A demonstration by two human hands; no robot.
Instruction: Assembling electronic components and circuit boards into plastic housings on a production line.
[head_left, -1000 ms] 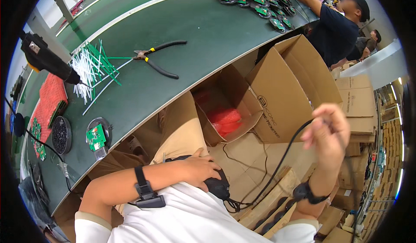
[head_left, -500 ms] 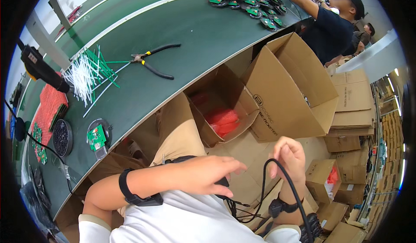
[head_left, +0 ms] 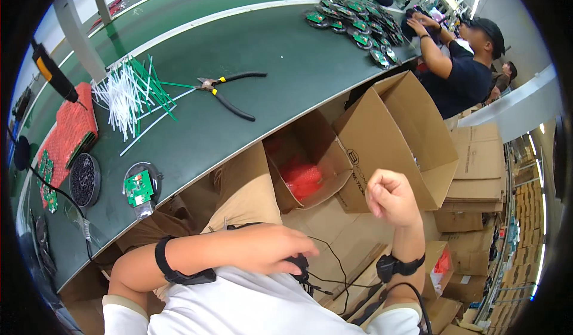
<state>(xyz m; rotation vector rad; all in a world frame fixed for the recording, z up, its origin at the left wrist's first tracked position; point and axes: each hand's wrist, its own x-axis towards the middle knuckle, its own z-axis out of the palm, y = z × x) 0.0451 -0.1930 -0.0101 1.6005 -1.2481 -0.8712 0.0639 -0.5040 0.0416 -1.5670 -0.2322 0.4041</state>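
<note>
My left hand point(head_left: 271, 248) reaches across my lap, palm down. Its fingers are apart and slightly bent, and it holds nothing that I can see. Just beneath its fingertips is a black device point(head_left: 298, 266) with thin black cables point(head_left: 345, 275) hanging from it; whether the hand touches it I cannot tell. Raised on the right is my right hand point(head_left: 393, 197), fingers curled in and closed, with nothing showing in them. A black strap point(head_left: 401, 267) circles my right wrist. Below it a thicker black cable point(head_left: 413, 288) bends over the forearm.
Cutting pliers point(head_left: 224, 90) lie on the green bench point(head_left: 262, 54) by white and green cable ties point(head_left: 128, 99). A green circuit board point(head_left: 138, 187) and a dish of screws point(head_left: 85, 180) sit nearer. Cardboard boxes point(head_left: 382, 144) stand right. A co-worker point(head_left: 459, 66) works beyond.
The black cable that looped up in front of my right hand has dropped to the forearm. My right hand has risen slightly and curled; my left fingers have drawn in. The view has shifted.
</note>
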